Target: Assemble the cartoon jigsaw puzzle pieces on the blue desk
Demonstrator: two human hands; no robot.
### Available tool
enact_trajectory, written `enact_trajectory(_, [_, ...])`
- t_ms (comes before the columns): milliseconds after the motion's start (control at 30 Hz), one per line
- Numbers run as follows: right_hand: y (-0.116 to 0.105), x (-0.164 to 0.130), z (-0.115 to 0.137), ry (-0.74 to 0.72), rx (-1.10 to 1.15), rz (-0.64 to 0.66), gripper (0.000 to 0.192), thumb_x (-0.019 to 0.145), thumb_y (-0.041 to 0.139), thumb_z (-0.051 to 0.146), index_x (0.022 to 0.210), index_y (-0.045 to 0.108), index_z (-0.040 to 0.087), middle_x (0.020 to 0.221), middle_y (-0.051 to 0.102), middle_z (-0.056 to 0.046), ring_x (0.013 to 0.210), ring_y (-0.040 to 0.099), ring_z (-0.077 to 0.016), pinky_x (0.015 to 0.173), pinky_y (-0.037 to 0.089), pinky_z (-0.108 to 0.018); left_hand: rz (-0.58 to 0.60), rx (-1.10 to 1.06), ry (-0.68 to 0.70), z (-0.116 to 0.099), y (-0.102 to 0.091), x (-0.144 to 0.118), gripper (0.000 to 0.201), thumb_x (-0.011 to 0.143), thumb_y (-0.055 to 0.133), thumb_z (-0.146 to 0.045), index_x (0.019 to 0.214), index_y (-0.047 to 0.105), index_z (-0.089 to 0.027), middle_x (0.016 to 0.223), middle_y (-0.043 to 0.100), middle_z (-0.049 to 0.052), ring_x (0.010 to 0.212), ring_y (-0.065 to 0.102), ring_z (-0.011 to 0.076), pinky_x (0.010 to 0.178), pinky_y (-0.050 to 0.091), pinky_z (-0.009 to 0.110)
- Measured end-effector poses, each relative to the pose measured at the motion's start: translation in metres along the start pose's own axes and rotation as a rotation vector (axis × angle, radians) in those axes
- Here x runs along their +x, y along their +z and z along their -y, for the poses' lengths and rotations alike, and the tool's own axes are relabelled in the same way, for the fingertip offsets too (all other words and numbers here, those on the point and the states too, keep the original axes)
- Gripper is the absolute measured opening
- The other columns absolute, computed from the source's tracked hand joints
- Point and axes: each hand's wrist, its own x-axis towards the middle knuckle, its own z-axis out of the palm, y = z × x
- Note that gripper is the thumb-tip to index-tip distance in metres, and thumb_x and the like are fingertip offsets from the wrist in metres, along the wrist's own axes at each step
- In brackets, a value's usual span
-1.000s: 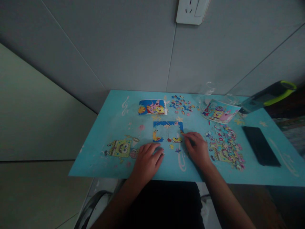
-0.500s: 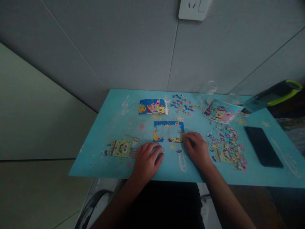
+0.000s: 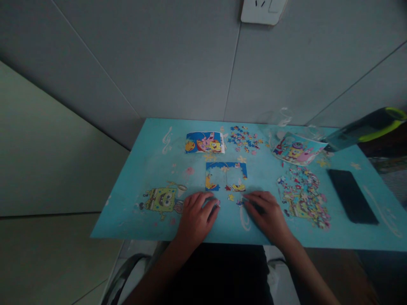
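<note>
A partly built jigsaw puzzle (image 3: 210,166) lies mid-table, a blue and yellow border around an open middle. Below its left corner, my left hand (image 3: 199,214) rests on the tabletop, fingers curled, with a small puzzle piece (image 3: 218,204) pinched at the fingertips. My right hand (image 3: 265,212) is below the lower right corner. Its thumb and index finger close on the edge of a loose blue puzzle piece (image 3: 239,202) on the table. Between the hands lies a yellow puzzle piece (image 3: 231,197).
Behind the puzzle lie a picture card (image 3: 205,142) and a heap of loose pieces (image 3: 243,139). On the right are a bigger pile of pieces (image 3: 305,195), a second picture sheet (image 3: 297,149), clear plastic (image 3: 284,117), a dark bottle-like object (image 3: 365,129) and a black phone-like slab (image 3: 352,196).
My right hand has moved from the puzzle's right edge down to the loose blue piece. My left hand stays in place with its piece. The view has shifted slightly.
</note>
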Motion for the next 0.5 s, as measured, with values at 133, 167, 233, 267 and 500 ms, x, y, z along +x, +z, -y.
enact_trajectory(133, [0.0025, -0.0085, 0.0019, -0.027, -0.099, 0.031, 0.026, 0.094, 0.066, 0.033, 0.12, 0.072, 0.031, 0.111, 0.069, -0.008, 0.103, 0.064, -0.0287, 0.089, 0.05, -0.049, 0.011, 0.006, 0.001, 0.001, 0.0014, -0.0011, 0.017, 0.097, 0.062, -0.026, 0.112, 0.071, -0.026, 0.121, 0.068, 0.006, 0.112, 0.058, 0.0269, 0.095, 0.043, 0.047])
enact_trajectory(167, [0.0033, -0.0084, 0.0022, -0.026, -0.11, 0.035, 0.025, 0.094, 0.066, 0.033, 0.118, 0.073, 0.031, 0.111, 0.069, -0.008, 0.103, 0.064, -0.0286, 0.089, 0.05, -0.048, 0.012, 0.007, 0.004, 0.0011, 0.0014, -0.001, 0.017, 0.097, 0.062, -0.026, 0.112, 0.071, -0.026, 0.121, 0.068, 0.006, 0.112, 0.058, 0.0269, 0.096, 0.043, 0.047])
enact_trajectory(233, [0.0045, -0.0072, 0.0028, -0.014, -0.121, 0.045, 0.02, 0.094, 0.066, 0.032, 0.112, 0.075, 0.03, 0.11, 0.069, -0.008, 0.103, 0.063, -0.0283, 0.089, 0.049, -0.048, 0.012, 0.009, 0.01, 0.0012, 0.0012, -0.0006, 0.017, 0.097, 0.062, -0.026, 0.112, 0.071, -0.025, 0.12, 0.068, 0.007, 0.112, 0.058, 0.027, 0.096, 0.043, 0.047])
enact_trajectory(267, [0.0047, -0.0064, 0.0031, -0.009, -0.121, 0.047, 0.018, 0.094, 0.067, 0.031, 0.109, 0.075, 0.03, 0.11, 0.069, -0.008, 0.102, 0.063, -0.0281, 0.089, 0.049, -0.048, 0.012, 0.01, 0.012, 0.0013, 0.001, -0.0004, 0.017, 0.097, 0.062, -0.026, 0.112, 0.071, -0.025, 0.12, 0.068, 0.007, 0.112, 0.058, 0.027, 0.096, 0.043, 0.047])
enact_trajectory(500, [0.0033, -0.0062, 0.0053, -0.029, -0.096, 0.034, 0.012, 0.093, 0.069, 0.031, 0.103, 0.075, 0.029, 0.107, 0.069, -0.007, 0.101, 0.063, -0.0276, 0.088, 0.046, -0.048, -0.007, 0.02, 0.016, 0.002, 0.0016, -0.0005, 0.017, 0.098, 0.061, -0.027, 0.111, 0.071, -0.025, 0.121, 0.068, 0.007, 0.112, 0.058, 0.0274, 0.095, 0.043, 0.048])
